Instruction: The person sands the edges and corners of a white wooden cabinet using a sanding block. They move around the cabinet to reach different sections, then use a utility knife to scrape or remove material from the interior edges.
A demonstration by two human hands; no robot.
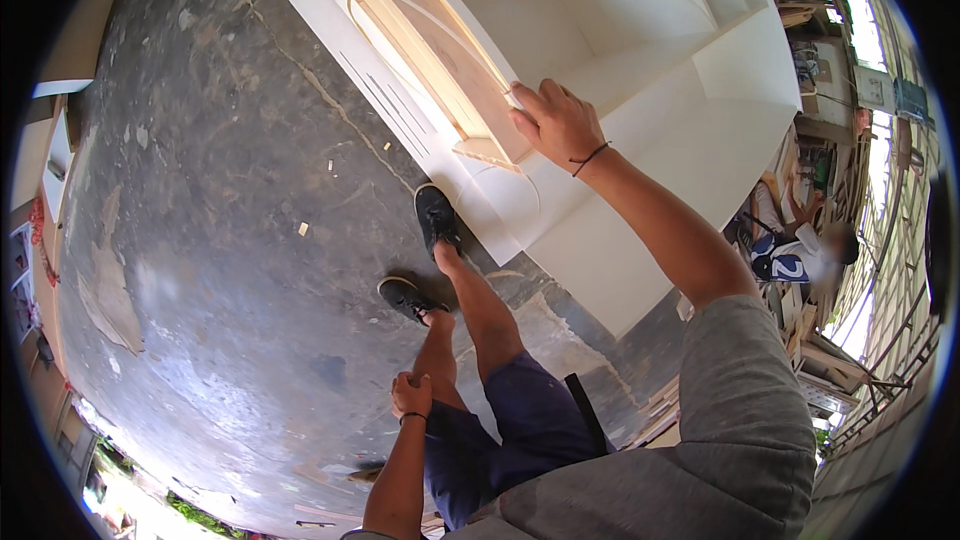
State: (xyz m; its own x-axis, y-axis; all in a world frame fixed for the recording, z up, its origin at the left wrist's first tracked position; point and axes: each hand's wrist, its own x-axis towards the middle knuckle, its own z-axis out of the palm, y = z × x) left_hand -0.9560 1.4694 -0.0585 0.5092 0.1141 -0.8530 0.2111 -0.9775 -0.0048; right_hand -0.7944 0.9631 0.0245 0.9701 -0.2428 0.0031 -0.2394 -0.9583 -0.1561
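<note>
Right hand (560,125) extended, fingers (552,92) curled, left hand (410,395) lowered, curled closed

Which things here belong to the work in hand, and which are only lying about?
Seemingly in the work:
long pale wooden frame, its edge gripped by the right hand
thin whitish strip looped over it
large white box-shaped cabinet beside it

Apparently lying about:
small pale rectangular chips on the grey concrete floor
flat brown board at far left

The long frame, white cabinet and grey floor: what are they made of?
Long frame: probably unpainted wood, pale tan with bare edges. White cabinet: perhaps painted or laminated board, given its smooth panels. Grey floor: likely concrete, smooth but cracked and stained.
</note>
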